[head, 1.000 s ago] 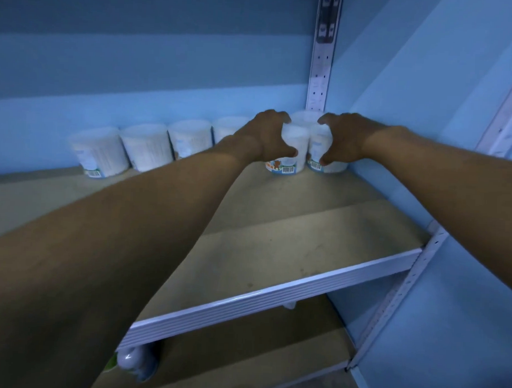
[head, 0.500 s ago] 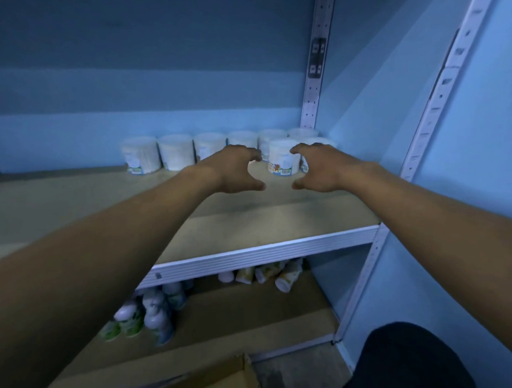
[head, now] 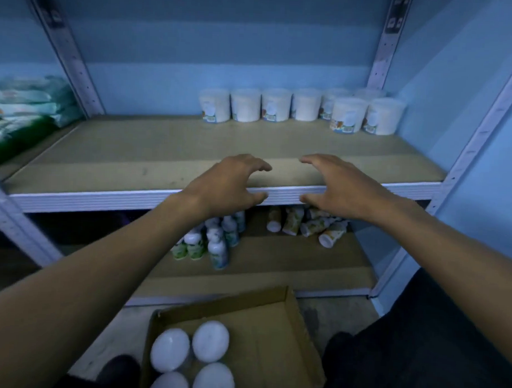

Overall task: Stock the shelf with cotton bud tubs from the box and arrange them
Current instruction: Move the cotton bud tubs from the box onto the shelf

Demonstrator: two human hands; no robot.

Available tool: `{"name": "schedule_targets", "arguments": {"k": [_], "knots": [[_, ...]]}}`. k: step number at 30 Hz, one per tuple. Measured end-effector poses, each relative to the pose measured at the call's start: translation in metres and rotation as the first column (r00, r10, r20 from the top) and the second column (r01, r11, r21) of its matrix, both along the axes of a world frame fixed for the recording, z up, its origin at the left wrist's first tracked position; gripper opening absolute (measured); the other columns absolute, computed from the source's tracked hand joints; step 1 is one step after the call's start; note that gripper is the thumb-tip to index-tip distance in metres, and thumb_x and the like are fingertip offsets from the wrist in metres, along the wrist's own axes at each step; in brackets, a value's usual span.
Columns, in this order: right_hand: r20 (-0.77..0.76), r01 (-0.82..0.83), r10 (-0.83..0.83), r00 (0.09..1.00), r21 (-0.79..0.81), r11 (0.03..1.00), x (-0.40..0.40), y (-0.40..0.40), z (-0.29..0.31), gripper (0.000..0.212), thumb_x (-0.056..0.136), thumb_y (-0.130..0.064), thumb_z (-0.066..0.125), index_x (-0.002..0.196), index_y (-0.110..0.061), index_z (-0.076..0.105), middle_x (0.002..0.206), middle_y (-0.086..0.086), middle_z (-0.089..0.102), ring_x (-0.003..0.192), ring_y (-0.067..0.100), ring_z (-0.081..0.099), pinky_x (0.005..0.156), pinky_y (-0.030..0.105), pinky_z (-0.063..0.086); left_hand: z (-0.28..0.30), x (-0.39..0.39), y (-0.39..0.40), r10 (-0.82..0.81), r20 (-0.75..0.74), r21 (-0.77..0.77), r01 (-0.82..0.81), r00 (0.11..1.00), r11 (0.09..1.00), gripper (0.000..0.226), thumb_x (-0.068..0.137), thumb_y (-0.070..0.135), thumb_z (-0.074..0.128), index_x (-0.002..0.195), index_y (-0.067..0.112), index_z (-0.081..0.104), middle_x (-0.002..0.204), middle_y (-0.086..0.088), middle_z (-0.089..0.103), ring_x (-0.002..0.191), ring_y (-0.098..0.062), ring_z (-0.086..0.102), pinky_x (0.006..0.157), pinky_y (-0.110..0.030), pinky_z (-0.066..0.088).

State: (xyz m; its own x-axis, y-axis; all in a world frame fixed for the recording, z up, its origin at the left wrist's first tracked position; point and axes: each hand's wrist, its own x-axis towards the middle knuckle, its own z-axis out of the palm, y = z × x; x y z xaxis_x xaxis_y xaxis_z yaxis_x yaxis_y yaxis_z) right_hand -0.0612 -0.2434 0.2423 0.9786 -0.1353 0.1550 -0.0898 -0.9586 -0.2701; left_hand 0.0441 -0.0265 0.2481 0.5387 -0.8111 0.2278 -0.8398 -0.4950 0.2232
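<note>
Several white cotton bud tubs [head: 275,105] stand in a row along the back of the tan shelf [head: 152,149], toward its right end. Two more tubs [head: 348,115] stand in front of that row at the far right. An open cardboard box [head: 276,319] lies on the floor below, with several white-lidded tubs [head: 210,341] in its left part. My left hand [head: 230,181] and my right hand [head: 338,185] hover side by side over the shelf's front edge, fingers spread and curled, holding nothing.
Green and white soft packs [head: 25,110] fill the neighbouring shelf bay at left. Small bottles [head: 215,241] stand on the lower shelf, and others [head: 309,223] lie tipped to their right. White slotted uprights [head: 480,135] frame the bay. A blue wall closes the right side.
Both hands let go of the two front tubs at the back right and drew back to the shelf's front edge. The view pulled back and down, bringing the box into sight.
</note>
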Motion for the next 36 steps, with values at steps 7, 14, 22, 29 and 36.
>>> {"name": "schedule_targets", "arguments": {"k": [7,14,22,29,36], "knots": [[-0.117,-0.094,0.102,0.988,0.071,0.993,-0.019,0.065,-0.038,0.084,0.087,-0.046,0.070,0.156,-0.031,0.024,0.166,-0.004,0.011,0.151,0.016,0.017,0.118,0.039,0.029,-0.040,-0.026,0.058,0.017,-0.084,-0.010,-0.018,0.996,1.000,0.056,0.088,0.040,0.070,0.139,0.025,0.053,0.137,0.004,0.056,0.121,-0.014,0.053,0.097,-0.026,0.042],[-0.208,-0.147,0.172,0.963,0.129,0.981,-0.017,0.119,-0.076,0.084,0.090,-0.046,0.068,0.157,-0.033,0.020,0.167,-0.007,0.004,0.151,0.016,0.016,0.113,0.036,0.031,-0.077,-0.031,0.105,0.110,-0.156,0.030,-0.107,0.982,0.994,0.058,0.086,0.036,0.073,0.139,0.020,0.054,0.135,-0.001,0.058,0.122,-0.017,0.053,0.100,-0.034,0.045],[-0.297,-0.176,0.215,0.931,0.151,0.973,0.008,0.152,-0.123,0.084,0.089,-0.045,0.068,0.156,-0.032,0.020,0.166,-0.006,0.009,0.151,0.017,0.016,0.112,0.036,0.032,-0.130,-0.028,0.156,0.321,-0.277,0.184,-0.278,0.906,0.943,0.066,0.088,0.038,0.070,0.146,0.020,0.045,0.150,-0.003,0.044,0.134,-0.020,0.045,0.104,-0.031,0.039],[-0.422,-0.169,0.237,0.875,0.194,0.966,0.023,0.165,-0.174,0.083,0.087,-0.038,0.070,0.155,-0.027,0.024,0.161,0.002,0.023,0.146,0.020,0.026,0.109,0.031,0.032,-0.188,-0.026,0.175,0.458,-0.441,0.301,-0.354,0.771,0.886,0.068,0.086,0.035,0.074,0.145,0.016,0.045,0.148,-0.006,0.047,0.131,-0.022,0.046,0.103,-0.030,0.040],[-0.507,-0.134,0.235,0.829,0.228,0.964,0.029,0.176,-0.227,0.082,0.086,-0.040,0.071,0.153,-0.029,0.026,0.161,-0.001,0.023,0.144,0.021,0.030,0.112,0.038,0.036,-0.236,-0.025,0.177,0.527,-0.521,0.390,-0.361,0.671,0.847,0.076,0.081,0.034,0.078,0.146,0.017,0.043,0.148,-0.008,0.044,0.134,-0.025,0.044,0.107,-0.034,0.040]]}}
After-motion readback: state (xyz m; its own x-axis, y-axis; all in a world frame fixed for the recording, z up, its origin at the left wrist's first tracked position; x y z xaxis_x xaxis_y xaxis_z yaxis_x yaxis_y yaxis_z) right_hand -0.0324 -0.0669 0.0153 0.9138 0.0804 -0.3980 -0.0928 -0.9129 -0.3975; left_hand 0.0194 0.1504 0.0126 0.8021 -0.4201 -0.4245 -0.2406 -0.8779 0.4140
